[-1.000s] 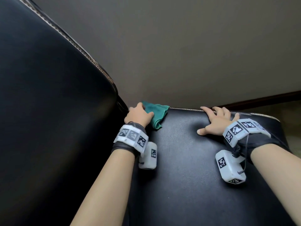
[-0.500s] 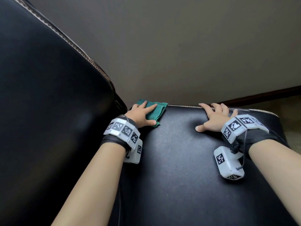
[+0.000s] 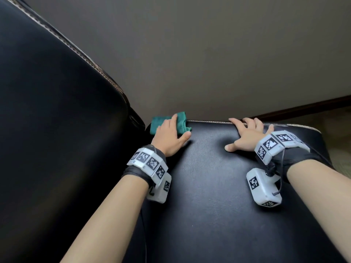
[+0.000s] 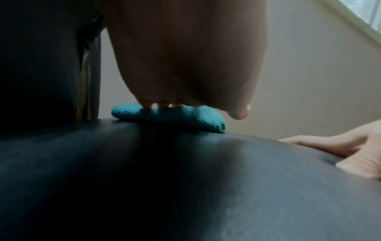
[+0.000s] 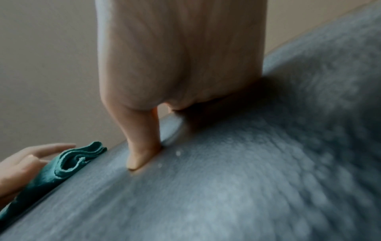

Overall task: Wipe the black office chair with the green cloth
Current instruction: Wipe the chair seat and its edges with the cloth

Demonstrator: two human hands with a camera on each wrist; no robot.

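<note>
The black office chair shows its seat (image 3: 209,186) in front of me and its backrest (image 3: 57,130) rising on the left. A folded green cloth (image 3: 182,123) lies at the seat's far edge, close to the backrest. My left hand (image 3: 171,133) lies flat on top of it, fingers straight, pressing it down. In the left wrist view the cloth (image 4: 171,117) is squashed under the fingertips. My right hand (image 3: 245,135) rests spread on the seat's far edge, holding nothing; its thumb presses on the leather (image 5: 226,179).
A plain beige wall (image 3: 209,54) stands just behind the seat, with a dark skirting board (image 3: 303,107) and carpet at the far right. A pale stitched seam (image 3: 76,52) runs along the backrest's edge.
My left hand went from curled on the cloth to flat on top of it, and the cloth slid a little left toward the backrest. The right hand has stayed put.
</note>
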